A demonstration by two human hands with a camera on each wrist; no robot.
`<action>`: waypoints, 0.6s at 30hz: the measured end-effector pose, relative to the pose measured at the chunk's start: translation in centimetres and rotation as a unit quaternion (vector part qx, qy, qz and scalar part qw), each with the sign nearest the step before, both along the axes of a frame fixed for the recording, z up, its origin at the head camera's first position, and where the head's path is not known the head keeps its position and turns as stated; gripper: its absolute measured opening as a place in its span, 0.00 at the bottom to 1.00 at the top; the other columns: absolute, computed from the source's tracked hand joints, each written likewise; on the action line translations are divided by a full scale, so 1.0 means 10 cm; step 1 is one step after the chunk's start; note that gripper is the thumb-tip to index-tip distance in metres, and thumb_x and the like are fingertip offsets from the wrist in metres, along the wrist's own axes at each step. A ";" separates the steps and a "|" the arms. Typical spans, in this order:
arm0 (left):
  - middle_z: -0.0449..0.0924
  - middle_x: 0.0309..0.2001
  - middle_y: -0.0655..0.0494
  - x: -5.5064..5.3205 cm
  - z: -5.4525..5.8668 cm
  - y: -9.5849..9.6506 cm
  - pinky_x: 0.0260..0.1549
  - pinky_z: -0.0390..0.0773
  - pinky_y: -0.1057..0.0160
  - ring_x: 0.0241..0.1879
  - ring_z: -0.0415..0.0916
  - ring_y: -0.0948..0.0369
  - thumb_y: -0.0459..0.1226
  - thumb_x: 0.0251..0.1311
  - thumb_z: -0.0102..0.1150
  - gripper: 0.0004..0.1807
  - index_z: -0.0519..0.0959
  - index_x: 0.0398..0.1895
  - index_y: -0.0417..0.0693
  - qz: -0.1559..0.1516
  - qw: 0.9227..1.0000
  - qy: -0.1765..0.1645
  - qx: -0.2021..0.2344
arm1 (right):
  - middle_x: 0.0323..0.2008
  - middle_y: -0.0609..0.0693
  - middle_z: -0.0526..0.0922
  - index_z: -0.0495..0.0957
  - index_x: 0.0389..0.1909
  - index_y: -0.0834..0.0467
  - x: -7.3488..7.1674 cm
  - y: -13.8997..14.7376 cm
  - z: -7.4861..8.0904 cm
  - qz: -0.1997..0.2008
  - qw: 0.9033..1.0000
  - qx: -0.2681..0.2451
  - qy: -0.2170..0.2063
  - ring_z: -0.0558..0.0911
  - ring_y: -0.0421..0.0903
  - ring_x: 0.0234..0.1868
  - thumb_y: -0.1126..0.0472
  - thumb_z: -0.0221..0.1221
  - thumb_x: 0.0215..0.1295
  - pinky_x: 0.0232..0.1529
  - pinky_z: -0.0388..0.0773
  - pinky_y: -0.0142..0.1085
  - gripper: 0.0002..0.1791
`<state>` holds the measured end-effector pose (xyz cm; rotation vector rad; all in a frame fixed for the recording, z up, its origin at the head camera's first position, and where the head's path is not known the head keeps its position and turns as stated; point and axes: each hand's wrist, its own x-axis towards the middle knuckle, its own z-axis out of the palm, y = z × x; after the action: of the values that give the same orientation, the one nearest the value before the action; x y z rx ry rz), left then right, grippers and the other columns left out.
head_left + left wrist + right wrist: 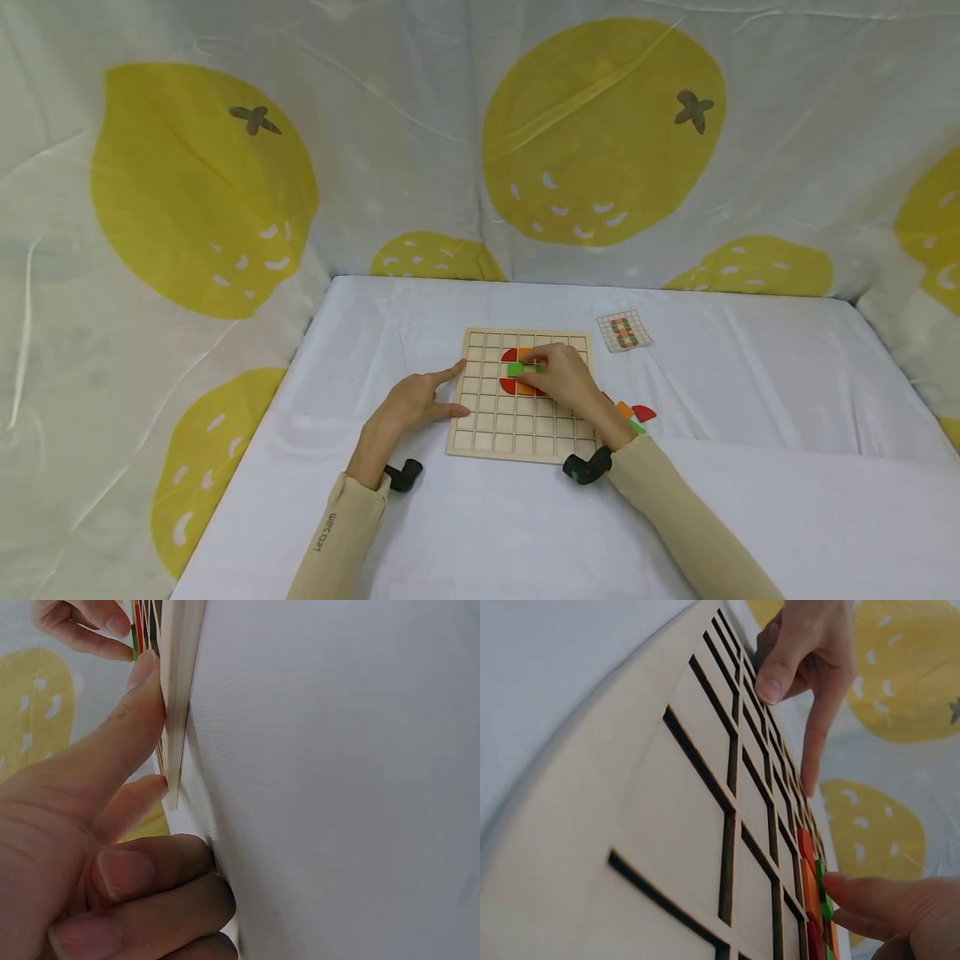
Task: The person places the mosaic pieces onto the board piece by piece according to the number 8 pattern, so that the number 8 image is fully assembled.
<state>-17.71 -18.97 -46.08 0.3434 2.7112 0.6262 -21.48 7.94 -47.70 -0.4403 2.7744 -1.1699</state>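
Note:
A square wooden grid board (487,429) lies on the white cloth. My left hand (416,402) rests at its left edge, thumb and index finger straight and spread along the rim; in the left wrist view the other fingers (150,919) are curled beside it. My right hand (566,379) is over the board's upper middle, thumb and index finger pinching a green square tile (515,369). Red quarter-round tiles (508,387) and orange tiles (525,388) sit in cells around it. Another bit of green shows under the hand. The right wrist view shows the thumb touching the green tile (822,881).
Right of the board lie loose tiles: a red quarter-round (643,413), an orange one (624,409) and a green one (637,427), partly behind the right wrist. A printed pattern card (624,332) lies at the back right. A lemon-print curtain (405,167) hangs behind.

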 end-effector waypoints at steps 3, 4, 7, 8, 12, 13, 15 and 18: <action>0.82 0.61 0.38 0.00 0.00 -0.01 0.53 0.78 0.49 0.42 0.75 0.55 0.55 0.59 0.72 0.49 0.61 0.81 0.59 -0.002 1.000 0.001 0.000 | 0.16 0.46 0.68 0.89 0.48 0.60 0.00 -0.01 -0.01 0.001 1.000 0.000 -0.006 0.60 0.41 0.20 0.56 0.73 0.63 0.26 0.59 0.34 0.16; 0.84 0.58 0.38 0.00 -0.01 -0.01 0.52 0.78 0.50 0.41 0.74 0.56 0.55 0.58 0.72 0.49 0.61 0.81 0.59 -0.003 1.000 0.003 0.000 | 0.15 0.46 0.66 0.89 0.48 0.60 0.00 -0.01 -0.01 0.002 1.000 -0.002 -0.006 0.60 0.41 0.19 0.56 0.72 0.63 0.26 0.59 0.33 0.16; 0.87 0.47 0.41 0.00 -0.01 -0.01 0.49 0.77 0.52 0.38 0.73 0.56 0.55 0.58 0.73 0.49 0.61 0.81 0.59 -0.003 1.000 0.001 0.000 | 0.13 0.44 0.63 0.89 0.48 0.59 0.01 -0.02 -0.02 0.003 1.000 -0.008 -0.007 0.60 0.40 0.18 0.56 0.72 0.63 0.24 0.58 0.32 0.15; 0.87 0.43 0.42 0.00 -0.01 0.00 0.47 0.77 0.52 0.37 0.73 0.56 0.55 0.58 0.73 0.49 0.61 0.81 0.60 -0.003 1.000 0.001 0.000 | 0.13 0.43 0.63 0.89 0.48 0.59 0.01 -0.02 -0.03 0.004 1.000 -0.011 -0.004 0.60 0.39 0.17 0.56 0.72 0.63 0.24 0.58 0.32 0.15; 0.86 0.40 0.45 -0.01 0.00 0.00 0.45 0.76 0.54 0.35 0.72 0.57 0.56 0.58 0.72 0.49 0.60 0.81 0.61 0.000 1.000 -0.003 0.000 | 0.13 0.43 0.62 0.89 0.47 0.59 0.00 -0.05 -0.06 0.008 1.000 -0.018 0.004 0.59 0.39 0.17 0.57 0.72 0.63 0.23 0.56 0.31 0.14; 0.86 0.40 0.45 -0.01 0.00 0.00 0.44 0.76 0.54 0.35 0.72 0.58 0.56 0.58 0.72 0.49 0.60 0.81 0.61 0.000 1.000 -0.003 0.000 | 0.13 0.43 0.61 0.90 0.46 0.59 0.00 -0.05 -0.06 0.008 1.000 -0.020 0.005 0.59 0.39 0.17 0.57 0.72 0.63 0.24 0.56 0.31 0.14; 0.86 0.40 0.44 -0.01 0.00 0.00 0.44 0.76 0.54 0.35 0.72 0.57 0.56 0.58 0.72 0.49 0.60 0.81 0.62 0.001 1.000 -0.005 0.000 | 0.13 0.43 0.61 0.90 0.46 0.59 -0.01 -0.07 -0.07 0.005 1.000 -0.023 0.006 0.59 0.39 0.18 0.57 0.73 0.63 0.24 0.56 0.31 0.13; 0.86 0.39 0.44 -0.01 -0.01 -0.01 0.44 0.76 0.54 0.35 0.72 0.57 0.55 0.58 0.72 0.49 0.60 0.81 0.61 0.000 1.000 -0.004 -0.001 | 0.13 0.43 0.61 0.90 0.45 0.59 -0.01 -0.08 -0.07 0.000 1.000 -0.028 0.009 0.60 0.39 0.17 0.57 0.73 0.62 0.24 0.56 0.31 0.13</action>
<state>-17.85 -19.02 -46.18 0.3397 2.7042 0.6226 -21.61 7.12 -48.42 -0.4589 2.7636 -1.2513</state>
